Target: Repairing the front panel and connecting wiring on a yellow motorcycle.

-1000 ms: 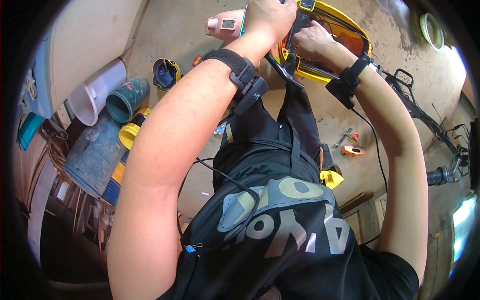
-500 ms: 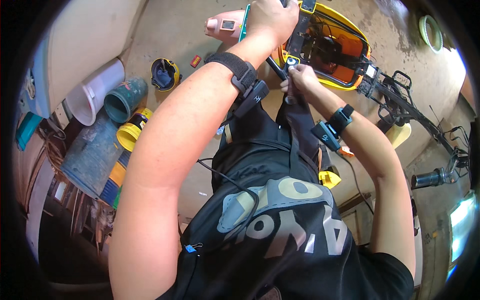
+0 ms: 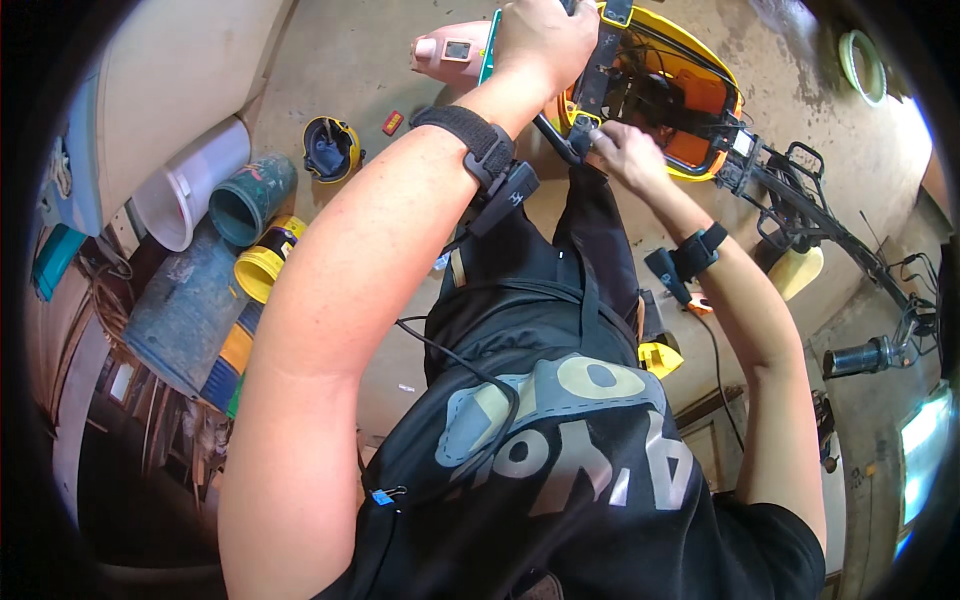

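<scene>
A machine with a yellow rim (image 3: 690,28), an orange inside and dark cables lies at the top of the view. Along its left side runs a flat black bar (image 3: 598,75) with holes. My left hand (image 3: 545,45) is closed beside that bar, at the top edge; whatever it grips is mostly hidden by the hand. A black tube (image 3: 555,140) curves out below my left wrist. Near the bar's lower end, by a small yellow bracket (image 3: 583,122), my right hand (image 3: 630,155) has its fingers curled in a pinch. What lies between those fingertips cannot be made out.
A long black frame (image 3: 825,210) extends right from the machine. A pink container (image 3: 455,50) stands left of my left hand. On the floor lie a yellow-and-black helmet-like shell (image 3: 331,150) and a small red box (image 3: 392,123). Buckets, a yellow one (image 3: 258,272) among them, lie at left.
My right hand has shifted slightly right and its wrist has turned, with the fingertips moving from the black tube's end toward the bracket's right side. My left hand stays put.
</scene>
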Demonstrator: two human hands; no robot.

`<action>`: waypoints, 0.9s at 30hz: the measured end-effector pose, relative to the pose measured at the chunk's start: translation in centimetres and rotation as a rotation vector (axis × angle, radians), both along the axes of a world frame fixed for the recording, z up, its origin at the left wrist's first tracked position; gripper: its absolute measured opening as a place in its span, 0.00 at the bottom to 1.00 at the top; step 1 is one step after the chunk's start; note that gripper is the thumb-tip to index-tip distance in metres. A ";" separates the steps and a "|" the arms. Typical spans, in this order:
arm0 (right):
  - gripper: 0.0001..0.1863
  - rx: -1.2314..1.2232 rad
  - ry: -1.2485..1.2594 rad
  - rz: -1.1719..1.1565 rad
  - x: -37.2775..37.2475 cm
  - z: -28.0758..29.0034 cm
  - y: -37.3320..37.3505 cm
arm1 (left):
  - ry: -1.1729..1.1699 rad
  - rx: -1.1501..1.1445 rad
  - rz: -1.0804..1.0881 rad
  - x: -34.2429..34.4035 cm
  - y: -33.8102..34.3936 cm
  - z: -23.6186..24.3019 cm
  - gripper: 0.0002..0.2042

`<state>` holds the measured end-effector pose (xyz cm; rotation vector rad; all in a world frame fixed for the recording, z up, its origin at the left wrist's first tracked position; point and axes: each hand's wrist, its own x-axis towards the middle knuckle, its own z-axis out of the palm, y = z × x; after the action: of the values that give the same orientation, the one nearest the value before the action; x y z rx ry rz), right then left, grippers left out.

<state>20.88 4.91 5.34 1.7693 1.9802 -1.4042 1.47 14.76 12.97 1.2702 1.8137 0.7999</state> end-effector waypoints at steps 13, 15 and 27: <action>0.12 0.192 -0.161 0.621 0.7 -0.3 6.2 | -0.007 0.000 -0.004 -0.1 -0.1 -0.1 0.18; 0.12 0.227 -0.162 0.663 0.5 -0.2 6.8 | -0.002 -0.010 -0.004 -0.1 -0.1 0.1 0.18; 0.14 0.151 -0.257 0.885 -2.4 0.3 10.9 | -0.004 -0.004 0.000 0.0 0.0 -0.2 0.18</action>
<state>18.47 15.85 5.67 0.8155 2.2930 -0.7075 1.48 14.76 12.73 1.2657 1.8110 0.7979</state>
